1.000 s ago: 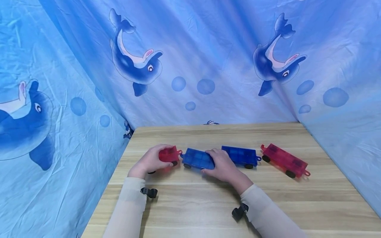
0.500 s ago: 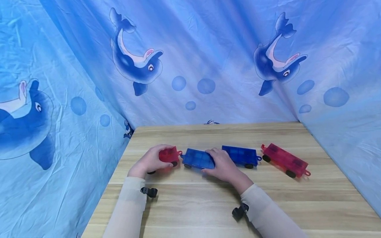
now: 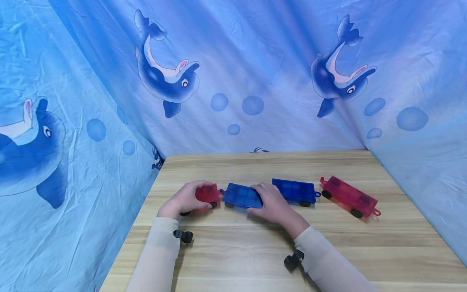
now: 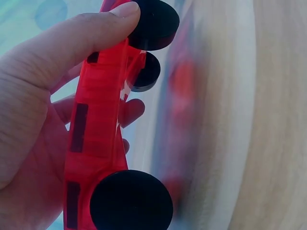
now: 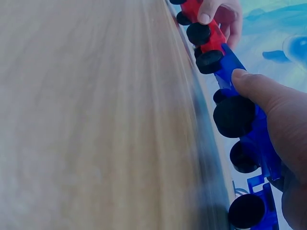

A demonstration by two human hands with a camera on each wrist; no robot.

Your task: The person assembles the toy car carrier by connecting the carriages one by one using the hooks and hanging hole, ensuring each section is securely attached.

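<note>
My left hand [image 3: 180, 198] grips a translucent red toy train car [image 3: 208, 194] from above, thumb on the near side. In the left wrist view, the thumb lies along the car's side [image 4: 98, 139] by a black wheel [image 4: 153, 26]. My right hand [image 3: 273, 202] holds a translucent blue toy train car [image 3: 237, 194] by its right part, covering that end. The red car's ring overlaps the blue car's hook [image 3: 224, 191] between the hands; whether they are linked I cannot tell. In the right wrist view, the red car's end meets the blue car [image 5: 261, 139].
Behind my right hand stands a second blue car [image 3: 297, 190], its left end partly hidden. Further right, a second red car [image 3: 348, 196] lies at an angle, apart from it. All are on a wooden table [image 3: 233, 255]. A dolphin-printed blue curtain [image 3: 233, 73] encloses the back and sides.
My left hand has lowered the red car slightly towards me, bringing its ring down onto the blue car's hook. The right hand has shifted barely. The other two cars stay put.
</note>
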